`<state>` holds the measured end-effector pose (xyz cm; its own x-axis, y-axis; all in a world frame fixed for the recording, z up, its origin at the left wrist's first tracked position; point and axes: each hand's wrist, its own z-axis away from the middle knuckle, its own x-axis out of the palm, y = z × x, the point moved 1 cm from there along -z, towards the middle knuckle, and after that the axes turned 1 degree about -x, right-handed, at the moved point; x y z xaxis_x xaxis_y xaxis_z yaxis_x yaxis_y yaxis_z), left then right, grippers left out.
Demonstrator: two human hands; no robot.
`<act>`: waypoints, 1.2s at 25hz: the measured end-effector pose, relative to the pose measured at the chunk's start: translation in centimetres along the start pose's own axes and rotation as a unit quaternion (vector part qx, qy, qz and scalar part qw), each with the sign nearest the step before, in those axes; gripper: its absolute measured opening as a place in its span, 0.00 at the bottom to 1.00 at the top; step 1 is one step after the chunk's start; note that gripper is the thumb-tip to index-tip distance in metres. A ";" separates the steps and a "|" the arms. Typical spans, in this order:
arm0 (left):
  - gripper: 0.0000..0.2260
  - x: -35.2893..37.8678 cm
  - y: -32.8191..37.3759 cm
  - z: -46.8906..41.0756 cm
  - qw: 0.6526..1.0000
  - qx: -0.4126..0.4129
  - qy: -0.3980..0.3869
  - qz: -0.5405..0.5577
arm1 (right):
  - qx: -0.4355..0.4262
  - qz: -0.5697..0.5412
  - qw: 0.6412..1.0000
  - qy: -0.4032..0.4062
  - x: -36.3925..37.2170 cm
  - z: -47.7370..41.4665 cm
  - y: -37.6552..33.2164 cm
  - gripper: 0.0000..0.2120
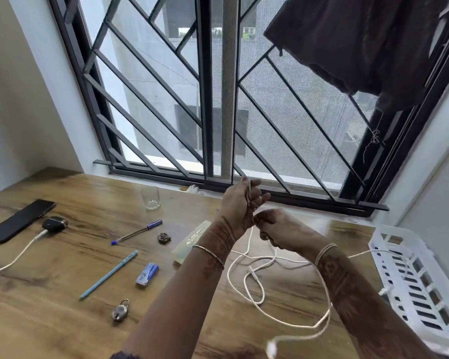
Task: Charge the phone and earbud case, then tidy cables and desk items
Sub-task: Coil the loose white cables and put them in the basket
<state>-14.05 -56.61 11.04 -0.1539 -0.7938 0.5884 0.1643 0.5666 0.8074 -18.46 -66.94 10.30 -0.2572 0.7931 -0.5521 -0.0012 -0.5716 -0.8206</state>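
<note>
Brown wooden surface (62, 294) carries it all. White slatted plastic basket (410, 278) sits right. Long white cable (246, 283) loops near, rising into both grips: left hand (240, 203) pinching strands, right hand (283, 230) closed around it.

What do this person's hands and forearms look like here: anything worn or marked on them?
Both forearms are bare, with no sleeves in view. The left hand has henna patterns running down to the wrist and a thin bangle. The right hand has thread bands at the wrist and henna below.
</note>
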 end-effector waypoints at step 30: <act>0.21 -2.6 -2.5 1.0 0.992 -0.068 -0.036 0.101 | -0.002 -0.206 0.979 0.016 1.6 -0.5 4.5 0.09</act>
<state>-15.07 -55.69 7.53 -0.1721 -0.6468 0.7430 0.3273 0.6739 0.6624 -18.40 -68.15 5.65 -0.2062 0.9619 -0.1793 -0.0948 -0.2020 -0.9748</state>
